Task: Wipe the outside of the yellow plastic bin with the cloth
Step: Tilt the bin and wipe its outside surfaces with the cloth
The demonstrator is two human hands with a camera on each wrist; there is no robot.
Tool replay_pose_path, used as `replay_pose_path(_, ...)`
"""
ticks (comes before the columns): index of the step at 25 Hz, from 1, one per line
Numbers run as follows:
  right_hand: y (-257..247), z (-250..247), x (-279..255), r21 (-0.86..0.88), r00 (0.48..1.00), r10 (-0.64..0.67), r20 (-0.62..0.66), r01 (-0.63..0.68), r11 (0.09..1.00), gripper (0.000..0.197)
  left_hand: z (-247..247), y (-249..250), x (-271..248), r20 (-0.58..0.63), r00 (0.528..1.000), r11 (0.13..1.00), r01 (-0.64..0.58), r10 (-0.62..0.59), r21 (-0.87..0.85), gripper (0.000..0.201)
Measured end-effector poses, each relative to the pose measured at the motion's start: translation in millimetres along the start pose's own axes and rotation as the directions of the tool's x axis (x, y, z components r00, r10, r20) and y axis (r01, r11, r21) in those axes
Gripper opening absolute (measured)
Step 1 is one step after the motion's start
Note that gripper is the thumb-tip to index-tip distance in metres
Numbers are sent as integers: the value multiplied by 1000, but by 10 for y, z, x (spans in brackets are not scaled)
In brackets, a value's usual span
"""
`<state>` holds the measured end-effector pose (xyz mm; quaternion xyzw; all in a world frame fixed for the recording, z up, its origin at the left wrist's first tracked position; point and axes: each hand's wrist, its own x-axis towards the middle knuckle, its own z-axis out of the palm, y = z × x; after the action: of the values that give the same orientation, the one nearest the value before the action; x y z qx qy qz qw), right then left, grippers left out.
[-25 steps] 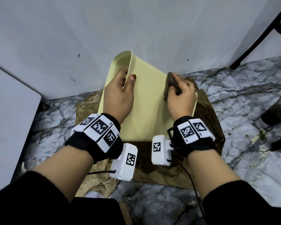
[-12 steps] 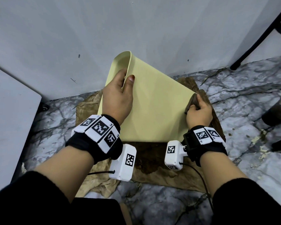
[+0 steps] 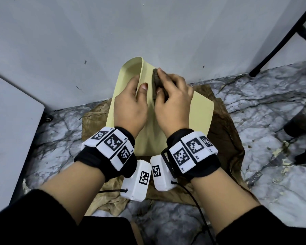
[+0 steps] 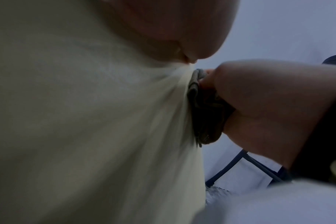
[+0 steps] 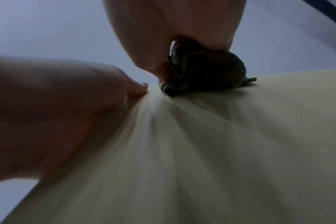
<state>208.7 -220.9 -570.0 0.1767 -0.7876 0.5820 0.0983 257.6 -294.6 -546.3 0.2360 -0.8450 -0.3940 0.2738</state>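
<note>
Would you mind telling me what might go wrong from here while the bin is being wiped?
The right hand presses the bunched cloth close to the left hand's thumb, so a stroke could knock that grip on the rim. The yellow bin lies tilted on a crumpled brown sheet and may slide. The dark wadded cloth might smear the bin.

Grey-veined marble floor [image 3: 254, 106] under my hands. Crumpled brown cloth sheet [image 3: 224, 138] lies on it, beneath both wrists; the yellow bin [image 3: 200, 114] stands on that sheet. Dark objects rest right of my right hand.
</note>
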Motion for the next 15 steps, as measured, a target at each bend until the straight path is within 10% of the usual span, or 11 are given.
replay_pose_path(8,432,-225,78,0,981,191,-32,-191,982,41,24,54,15,31,999,999,35,-34,-33,39)
replay_pose_path(15,1111,-453,6,-14,864,494,-99,-497,868,42,16,98,22,38,999,999,39,-38,-34,36)
